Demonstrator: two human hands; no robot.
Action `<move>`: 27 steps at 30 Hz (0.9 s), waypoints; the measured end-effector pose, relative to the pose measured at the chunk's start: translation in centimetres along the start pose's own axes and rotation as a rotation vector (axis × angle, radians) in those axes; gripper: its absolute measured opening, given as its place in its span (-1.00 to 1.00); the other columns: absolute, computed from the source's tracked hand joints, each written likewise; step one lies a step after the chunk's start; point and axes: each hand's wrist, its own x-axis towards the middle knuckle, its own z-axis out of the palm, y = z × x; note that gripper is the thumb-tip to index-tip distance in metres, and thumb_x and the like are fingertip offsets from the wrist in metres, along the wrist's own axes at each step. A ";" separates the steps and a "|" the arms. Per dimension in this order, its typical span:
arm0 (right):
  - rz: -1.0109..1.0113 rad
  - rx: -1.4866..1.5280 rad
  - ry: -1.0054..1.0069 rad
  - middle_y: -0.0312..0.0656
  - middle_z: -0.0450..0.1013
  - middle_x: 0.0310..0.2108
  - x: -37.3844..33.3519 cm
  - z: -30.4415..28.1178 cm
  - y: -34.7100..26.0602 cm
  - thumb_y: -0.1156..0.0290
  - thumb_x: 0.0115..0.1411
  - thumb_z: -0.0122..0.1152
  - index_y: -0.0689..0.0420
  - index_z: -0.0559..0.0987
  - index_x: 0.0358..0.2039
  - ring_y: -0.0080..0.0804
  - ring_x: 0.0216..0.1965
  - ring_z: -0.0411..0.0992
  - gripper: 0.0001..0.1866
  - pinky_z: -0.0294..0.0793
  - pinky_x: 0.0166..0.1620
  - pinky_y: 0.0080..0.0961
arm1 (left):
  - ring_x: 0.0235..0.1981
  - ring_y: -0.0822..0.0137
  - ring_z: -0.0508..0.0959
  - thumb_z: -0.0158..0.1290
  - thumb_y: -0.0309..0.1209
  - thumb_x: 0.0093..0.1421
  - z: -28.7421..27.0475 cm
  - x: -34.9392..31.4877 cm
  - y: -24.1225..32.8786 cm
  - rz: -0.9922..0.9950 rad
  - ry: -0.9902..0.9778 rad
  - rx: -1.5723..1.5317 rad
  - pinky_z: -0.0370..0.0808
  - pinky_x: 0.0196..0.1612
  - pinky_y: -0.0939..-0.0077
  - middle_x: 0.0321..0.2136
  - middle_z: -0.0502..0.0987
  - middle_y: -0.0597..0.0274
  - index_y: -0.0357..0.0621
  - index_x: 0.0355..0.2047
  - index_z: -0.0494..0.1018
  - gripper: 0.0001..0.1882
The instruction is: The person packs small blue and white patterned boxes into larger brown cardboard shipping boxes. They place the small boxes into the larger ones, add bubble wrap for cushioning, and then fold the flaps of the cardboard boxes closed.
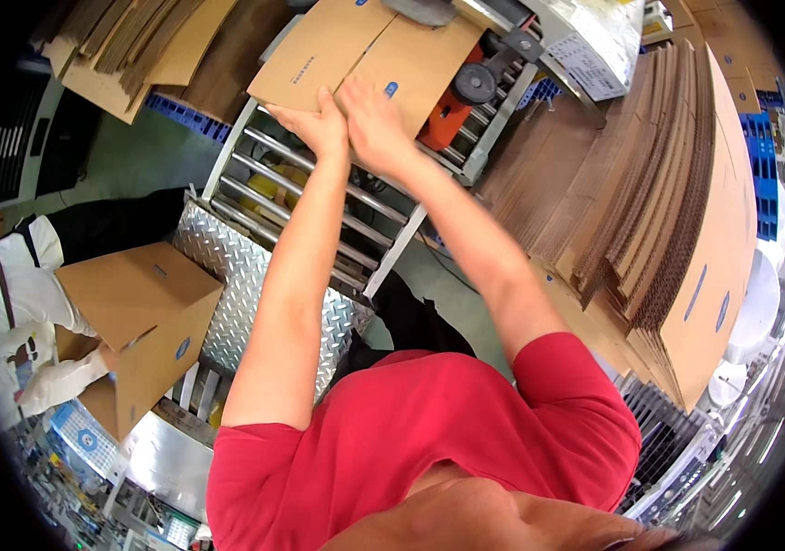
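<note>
From my remote seat, I look down on a grey metal roller conveyor (pixel 396 255), with its rollers showing between the near edge of a closed brown cardboard box (pixel 337 57) and a silver diamond-plate metal sheet (pixel 227 285). The box sits at the conveyor's far end, beside an orange-red machine part with a black wheel (pixel 475 84). My left hand (pixel 325 131) is spread against its near edge; my right hand (pixel 369 119) touches its top by the centre seam, too blurred for me to tell how far the fingers close. Tall stacked brown cardboard sheets (pixel 640 184) bound my right, with a strip of grey-green floor (pixel 466 298) between. At left, a white-sleeved co-worker's hand (pixel 94 363) is at an open-flapped brown carton (pixel 140 294), limiting room on that side.
</note>
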 end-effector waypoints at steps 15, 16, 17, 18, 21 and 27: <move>-0.082 -0.662 0.334 -0.30 0.31 -0.54 -22.0 -33.8 -11.6 0.20 -0.01 0.30 0.02 0.54 -0.17 -0.40 -0.55 0.30 -0.63 0.34 -0.52 -0.48 | 0.12 -0.07 0.30 -0.16 -0.22 0.26 -42.3 -27.1 -24.7 -0.334 -1.632 1.017 0.23 0.15 0.21 0.04 0.34 -0.21 -0.26 0.07 0.30 -0.54; 0.103 -0.766 0.228 -0.22 0.31 -0.41 -21.1 -36.2 -12.4 0.07 0.02 0.23 -0.08 0.44 0.03 -0.33 -0.42 0.35 -0.46 0.39 -0.41 -0.44 | 0.12 -0.07 0.30 -0.14 -0.22 0.25 -46.0 -28.7 -24.0 -0.402 -1.672 1.068 0.22 0.15 0.21 0.04 0.34 -0.22 -0.25 0.07 0.30 -0.53; 0.209 -0.831 0.119 -0.18 0.31 -0.38 -21.3 -37.6 -11.0 0.05 0.06 0.18 -0.11 0.41 0.06 -0.27 -0.38 0.37 -0.47 0.40 -0.37 -0.41 | 0.13 -0.07 0.29 -0.13 -0.21 0.24 -48.7 -29.5 -23.2 -0.432 -1.710 1.095 0.22 0.15 0.20 0.04 0.34 -0.22 -0.24 0.08 0.30 -0.53; 0.303 -0.886 0.013 -0.15 0.32 -0.35 -21.6 -38.8 -9.5 0.03 0.10 0.13 -0.14 0.38 0.09 -0.21 -0.34 0.38 -0.47 0.42 -0.34 -0.37 | 0.13 -0.07 0.29 -0.12 -0.21 0.23 -51.4 -30.4 -22.3 -0.468 -1.744 1.126 0.21 0.16 0.20 0.04 0.35 -0.22 -0.24 0.08 0.30 -0.52; 0.248 -0.894 0.042 -0.12 0.34 -0.32 -23.2 -38.9 -8.0 0.01 0.16 0.04 -0.13 0.35 0.09 -0.14 -0.30 0.40 -0.50 0.44 -0.32 -0.31 | 0.15 -0.07 0.27 -0.08 -0.21 0.20 -55.8 -31.5 -20.2 -0.494 -1.689 1.110 0.20 0.17 0.19 0.03 0.36 -0.23 -0.21 0.09 0.30 -0.50; 0.133 -0.893 -0.098 -0.13 0.37 -0.41 -27.4 -39.8 -11.0 0.35 0.16 0.01 0.04 0.32 -0.07 -0.19 -0.33 0.45 -0.69 0.47 -0.33 -0.34 | -0.27 0.07 0.55 -0.02 -0.10 0.17 -55.5 -28.8 -20.2 -0.317 -1.034 0.595 0.43 -0.20 0.26 -0.27 0.55 0.00 -0.30 0.00 0.37 -0.46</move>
